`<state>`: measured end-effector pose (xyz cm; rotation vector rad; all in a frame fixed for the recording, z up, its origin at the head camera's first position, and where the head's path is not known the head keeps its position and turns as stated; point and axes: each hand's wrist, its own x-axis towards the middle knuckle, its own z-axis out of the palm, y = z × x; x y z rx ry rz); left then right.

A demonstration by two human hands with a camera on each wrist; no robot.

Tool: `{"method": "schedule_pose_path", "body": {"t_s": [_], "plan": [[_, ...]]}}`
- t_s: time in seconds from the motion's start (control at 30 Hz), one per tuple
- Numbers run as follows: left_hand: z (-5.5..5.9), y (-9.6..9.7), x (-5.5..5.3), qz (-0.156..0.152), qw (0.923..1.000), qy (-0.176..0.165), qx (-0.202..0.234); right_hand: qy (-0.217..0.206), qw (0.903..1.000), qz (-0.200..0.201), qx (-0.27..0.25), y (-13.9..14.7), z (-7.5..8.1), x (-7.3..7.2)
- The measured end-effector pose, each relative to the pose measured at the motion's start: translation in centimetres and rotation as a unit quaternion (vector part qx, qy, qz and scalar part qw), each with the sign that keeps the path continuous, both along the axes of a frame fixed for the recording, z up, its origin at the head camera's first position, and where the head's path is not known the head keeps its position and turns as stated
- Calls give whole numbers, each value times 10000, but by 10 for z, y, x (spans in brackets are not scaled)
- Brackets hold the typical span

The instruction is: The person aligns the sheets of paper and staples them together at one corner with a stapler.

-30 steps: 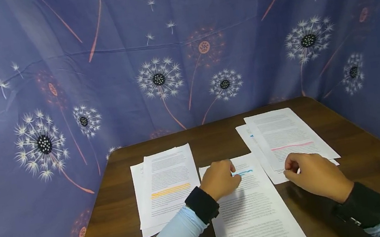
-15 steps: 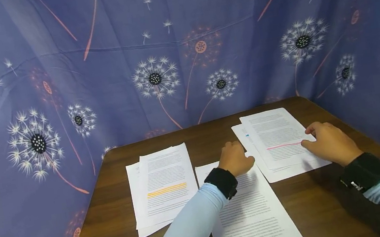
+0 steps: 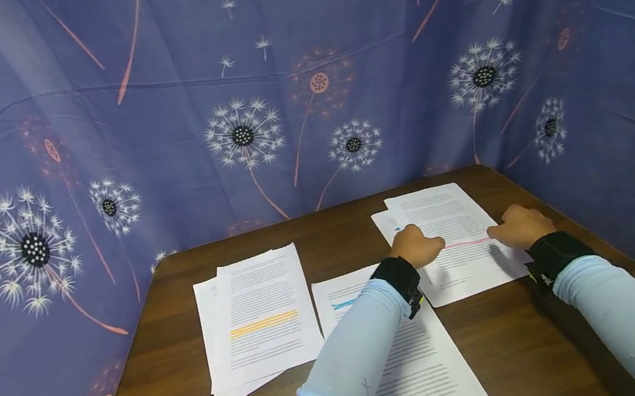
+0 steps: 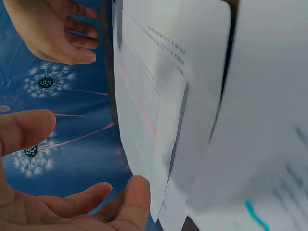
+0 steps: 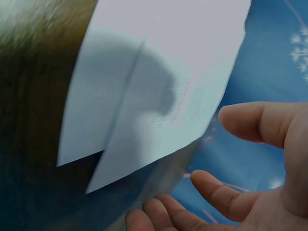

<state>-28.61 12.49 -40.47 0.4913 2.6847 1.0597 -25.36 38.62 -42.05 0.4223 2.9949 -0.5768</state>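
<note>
Two overlapping printed sheets (image 3: 455, 211) lie at the back right; the top one has a pink highlighted line. My left hand (image 3: 419, 246) hovers at their left side, thumb and fingers apart in the left wrist view. At their right edge is my right hand (image 3: 522, 227), with thumb and fingers (image 5: 216, 192) spread beside the paper edge in the right wrist view. Neither hand grips anything. In front of me lies a sheet with a blue mark (image 3: 342, 304), partly covered by my left sleeve.
Another pair of overlapping sheets (image 3: 260, 309), the top one with orange highlighting, lies on the left of the brown wooden table (image 3: 155, 386). A blue dandelion-patterned curtain (image 3: 179, 177) hangs behind the table and on both sides.
Both hands have moved forward to the back right sheets, the left from over the middle sheet, the right from in front of them. The white stapler at right is now mostly hidden. The view turned slightly right.
</note>
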Motion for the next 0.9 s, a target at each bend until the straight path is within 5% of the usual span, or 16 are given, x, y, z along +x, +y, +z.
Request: {"method": "schedule_pose_path", "body": {"t_s": [0.23, 0.9], "plan": [[-5, 12, 3, 373, 9967, 329, -639, -483, 9986, -205, -69, 12, -12, -9], [-10, 24, 6, 308, 9959, 226, -824, 318, 9993, -94, -194, -2, -20, -7]]}}
